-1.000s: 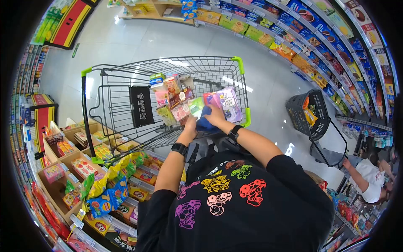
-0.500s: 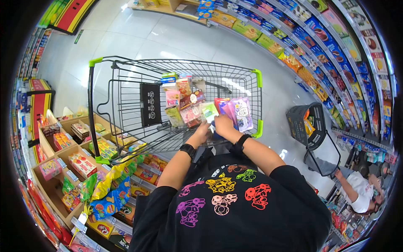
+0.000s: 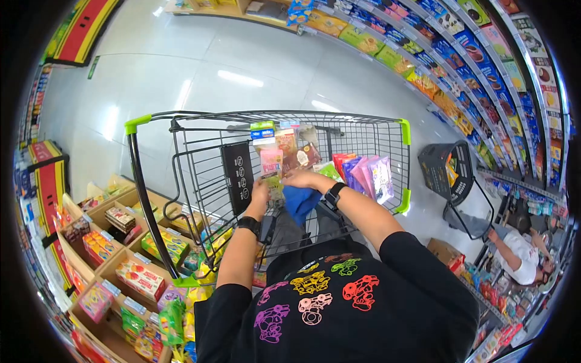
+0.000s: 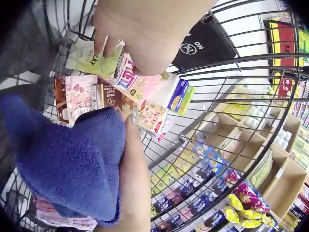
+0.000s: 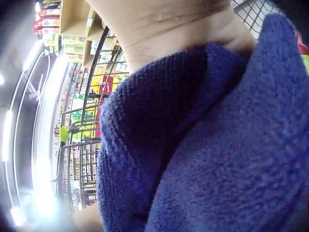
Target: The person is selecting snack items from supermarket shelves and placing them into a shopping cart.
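Note:
My right hand [image 3: 301,178] holds a blue cloth [image 3: 301,202], which hangs down over the near side of the shopping cart [image 3: 339,224]. In the left wrist view the blue cloth [image 4: 72,159] droops from the right hand [image 4: 133,169], and in the right wrist view this cloth [image 5: 231,159] hides the right fingers. My left hand [image 3: 259,198] grips the green Pocky box [image 4: 94,60] at the near end of the piled snack boxes, its fingers curled over the edge. Beside it lie a pink Pretz box [image 3: 272,162] and a brown box [image 3: 304,158].
Purple and pink packets [image 3: 375,175] stand at the cart's right end. Wooden snack bins [image 3: 115,254] line the left side. A person at right holds a black basket [image 3: 439,172] near the shelves [image 3: 448,72]. Grey floor [image 3: 230,54] stretches beyond the cart.
Both hands have moved left along the groceries, from the light green packet to the green Pocky box. The blue cloth has moved with the right hand. The cart appears farther right and lower in view.

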`<action>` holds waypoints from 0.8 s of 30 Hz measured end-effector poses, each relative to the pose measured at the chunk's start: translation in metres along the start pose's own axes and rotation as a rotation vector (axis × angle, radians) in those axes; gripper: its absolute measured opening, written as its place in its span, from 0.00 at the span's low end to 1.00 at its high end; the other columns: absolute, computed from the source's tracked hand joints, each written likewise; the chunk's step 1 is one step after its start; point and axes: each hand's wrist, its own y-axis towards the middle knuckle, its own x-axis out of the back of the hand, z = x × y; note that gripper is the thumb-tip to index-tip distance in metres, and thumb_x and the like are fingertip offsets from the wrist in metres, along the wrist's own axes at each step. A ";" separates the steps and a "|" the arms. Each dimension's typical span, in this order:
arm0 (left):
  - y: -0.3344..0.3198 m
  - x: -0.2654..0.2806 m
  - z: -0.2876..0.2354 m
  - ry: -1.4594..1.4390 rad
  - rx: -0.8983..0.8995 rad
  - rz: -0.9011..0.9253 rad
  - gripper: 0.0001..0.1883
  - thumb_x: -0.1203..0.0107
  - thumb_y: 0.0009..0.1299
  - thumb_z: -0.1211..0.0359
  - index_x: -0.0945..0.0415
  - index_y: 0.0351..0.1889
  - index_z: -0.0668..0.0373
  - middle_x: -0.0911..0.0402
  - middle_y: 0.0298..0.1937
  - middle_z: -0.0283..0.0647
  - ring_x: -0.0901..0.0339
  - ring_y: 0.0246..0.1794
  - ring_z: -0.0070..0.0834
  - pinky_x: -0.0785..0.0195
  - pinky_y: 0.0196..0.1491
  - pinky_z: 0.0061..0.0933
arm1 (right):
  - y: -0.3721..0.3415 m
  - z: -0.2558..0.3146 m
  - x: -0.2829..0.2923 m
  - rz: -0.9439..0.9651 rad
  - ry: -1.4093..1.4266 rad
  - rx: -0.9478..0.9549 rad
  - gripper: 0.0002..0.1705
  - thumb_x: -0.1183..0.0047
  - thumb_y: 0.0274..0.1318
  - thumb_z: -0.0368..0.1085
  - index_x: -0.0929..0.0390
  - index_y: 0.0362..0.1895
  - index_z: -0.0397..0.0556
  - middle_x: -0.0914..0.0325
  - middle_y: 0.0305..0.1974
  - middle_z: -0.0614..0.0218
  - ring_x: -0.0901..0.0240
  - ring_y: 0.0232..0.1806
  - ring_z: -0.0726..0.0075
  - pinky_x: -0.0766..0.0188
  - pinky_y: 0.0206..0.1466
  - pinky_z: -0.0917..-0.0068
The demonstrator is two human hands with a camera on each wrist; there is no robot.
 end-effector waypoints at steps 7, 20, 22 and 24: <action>0.031 0.007 -0.033 0.159 -0.064 -0.095 0.35 0.55 0.61 0.67 0.54 0.68 0.52 0.39 0.61 0.38 0.33 0.43 0.26 0.38 0.39 0.31 | 0.071 -0.042 -0.030 -0.378 0.209 -0.118 0.32 0.42 0.42 0.44 0.33 0.50 0.38 0.28 0.46 0.51 0.31 0.50 0.59 0.35 0.52 0.70; 0.061 0.003 -0.001 0.041 -0.300 0.168 0.38 0.56 0.55 0.77 0.52 0.67 0.54 0.34 0.53 0.46 0.29 0.45 0.31 0.34 0.45 0.26 | 0.040 0.005 -0.012 -0.335 0.768 0.047 0.28 0.49 0.48 0.42 0.32 0.54 0.44 0.28 0.50 0.57 0.31 0.50 0.64 0.36 0.53 0.71; 0.067 0.007 0.013 0.020 -0.378 0.214 0.36 0.55 0.55 0.78 0.48 0.65 0.55 0.35 0.53 0.45 0.29 0.45 0.32 0.33 0.47 0.26 | 0.048 -0.015 -0.028 -0.430 0.591 0.142 0.27 0.50 0.48 0.41 0.31 0.53 0.45 0.27 0.48 0.58 0.30 0.49 0.63 0.36 0.52 0.71; 0.049 -0.002 0.008 0.410 -0.478 -0.058 0.32 0.55 0.54 0.78 0.43 0.61 0.58 0.34 0.54 0.49 0.29 0.47 0.37 0.34 0.49 0.31 | 0.039 -0.014 -0.028 -0.377 0.557 0.219 0.27 0.49 0.48 0.42 0.31 0.53 0.45 0.26 0.47 0.58 0.30 0.49 0.60 0.35 0.52 0.69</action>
